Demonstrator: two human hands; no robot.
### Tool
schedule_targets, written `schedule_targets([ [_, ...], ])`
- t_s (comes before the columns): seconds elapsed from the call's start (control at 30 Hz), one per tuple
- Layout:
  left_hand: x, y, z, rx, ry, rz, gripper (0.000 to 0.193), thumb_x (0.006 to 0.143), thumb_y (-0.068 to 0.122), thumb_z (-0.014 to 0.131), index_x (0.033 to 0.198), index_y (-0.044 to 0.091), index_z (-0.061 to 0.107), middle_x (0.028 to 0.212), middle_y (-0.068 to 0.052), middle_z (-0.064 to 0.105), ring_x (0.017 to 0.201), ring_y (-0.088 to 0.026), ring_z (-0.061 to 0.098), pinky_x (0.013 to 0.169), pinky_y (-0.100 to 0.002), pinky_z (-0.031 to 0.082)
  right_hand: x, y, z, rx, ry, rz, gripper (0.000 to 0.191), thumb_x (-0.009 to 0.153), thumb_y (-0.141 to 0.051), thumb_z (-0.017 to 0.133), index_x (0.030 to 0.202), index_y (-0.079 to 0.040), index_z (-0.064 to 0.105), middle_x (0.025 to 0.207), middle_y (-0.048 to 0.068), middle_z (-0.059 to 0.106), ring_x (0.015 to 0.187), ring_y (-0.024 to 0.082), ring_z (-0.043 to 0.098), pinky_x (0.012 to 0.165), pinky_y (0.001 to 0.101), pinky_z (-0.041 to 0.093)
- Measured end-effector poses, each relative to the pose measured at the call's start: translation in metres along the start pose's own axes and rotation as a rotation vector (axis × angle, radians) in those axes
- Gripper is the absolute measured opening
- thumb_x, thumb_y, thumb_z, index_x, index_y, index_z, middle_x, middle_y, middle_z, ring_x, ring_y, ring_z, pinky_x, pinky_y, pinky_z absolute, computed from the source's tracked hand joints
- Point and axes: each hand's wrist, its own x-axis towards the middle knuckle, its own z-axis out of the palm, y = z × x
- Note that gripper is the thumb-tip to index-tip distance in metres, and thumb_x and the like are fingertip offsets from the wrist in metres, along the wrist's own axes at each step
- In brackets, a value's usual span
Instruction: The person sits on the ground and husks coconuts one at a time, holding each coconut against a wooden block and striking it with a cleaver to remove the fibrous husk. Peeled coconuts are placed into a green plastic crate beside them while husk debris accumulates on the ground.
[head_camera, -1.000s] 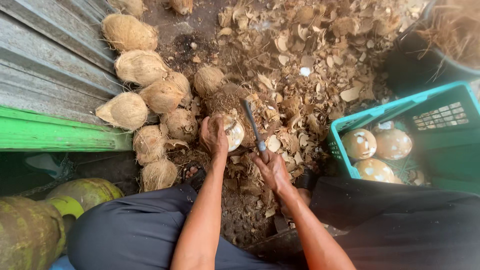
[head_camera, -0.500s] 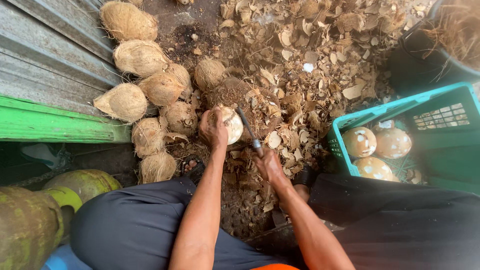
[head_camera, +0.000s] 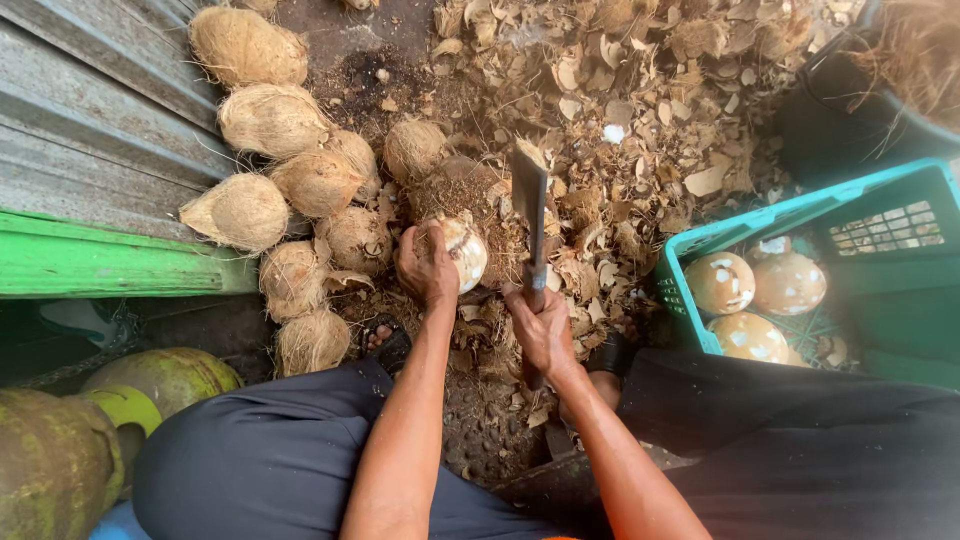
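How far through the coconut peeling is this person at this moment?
Done: three peeled, pale coconuts lie in the teal crate, and shell chips cover the ground. In hand: the left hand steadies a partly peeled coconut while the right hand holds a cleaver raised beside it. Left: about eight fibrous brown coconuts wait along the metal wall.

both hands (head_camera: 485, 300) clenched — forearms extended forward, nearly parallel

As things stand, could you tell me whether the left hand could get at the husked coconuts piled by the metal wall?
Probably yes: the left hand is near the husked coconuts with nothing between, but it grips a partly peeled coconut.
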Motion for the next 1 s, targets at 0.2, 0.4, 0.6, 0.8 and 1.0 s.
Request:
schedule_targets([
  [0.2, 0.008, 0.005, -0.004, -0.029, -0.075, 0.11, 0.046, 0.091, 0.058, 0.063, 0.103, 0.015, 0.073, 0.109, -0.008, 0.071, 0.102, -0.022, 0.067, 0.089, -0.043, 0.054, 0.015, 0.033, -0.005, -0.17, -0.2, 0.087, 0.031, 0.103, -0.034, 0.068, 0.114, -0.008, 0.053, 0.073, -0.004, 0.056, 0.062, 0.007, 0.055, 0.053, 0.0294, 0.047],
  [0.4, 0.017, 0.008, -0.014, 0.083, -0.131, -0.028, 0.069, 0.08, 0.067, 0.068, 0.125, 0.015, 0.061, 0.121, -0.008, 0.059, 0.102, -0.025, 0.062, 0.083, -0.049, 0.051, 0.001, -0.005, -0.017, -0.326, -0.143, 0.158, 0.048, 0.104, -0.044, 0.062, 0.088, 0.001, 0.055, 0.058, -0.002, 0.043, 0.048, 0.013, 0.043, 0.047, 0.033, 0.044],
  [0.6, 0.017, 0.005, -0.024, -0.001, -0.228, 0.298, 0.082, 0.065, 0.059, 0.087, 0.122, 0.008, 0.057, 0.12, -0.016, 0.06, 0.108, -0.03, 0.061, 0.096, -0.053, 0.051, -0.002, -0.056, -0.021, -0.286, -0.018, 0.214, 0.024, 0.096, -0.042, 0.061, 0.091, -0.019, 0.058, 0.055, -0.003, 0.042, 0.043, 0.012, 0.041, 0.043, 0.0338, 0.041],
  [0.8, 0.024, 0.013, -0.023, -0.083, -0.411, -0.2, 0.065, 0.072, 0.051, 0.078, 0.125, 0.016, 0.065, 0.118, -0.012, 0.066, 0.112, -0.028, 0.062, 0.098, -0.047, 0.05, -0.005, -0.042, -0.017, -0.267, -0.032, 0.078, 0.041, 0.097, -0.045, 0.061, 0.074, -0.015, 0.044, 0.057, -0.003, 0.042, 0.044, 0.012, 0.04, 0.043, 0.0334, 0.042],
  [1.0, 0.002, 0.038, -0.014, 0.251, -0.143, -0.002, 0.051, 0.083, 0.055, 0.073, 0.113, 0.013, 0.073, 0.126, -0.011, 0.063, 0.114, -0.027, 0.06, 0.097, -0.05, 0.046, -0.005, -0.018, -0.006, -0.355, -0.082, 0.109, 0.049, 0.097, -0.05, 0.063, 0.068, -0.019, 0.037, 0.057, -0.003, 0.042, 0.046, 0.013, 0.04, 0.045, 0.033, 0.045],
])
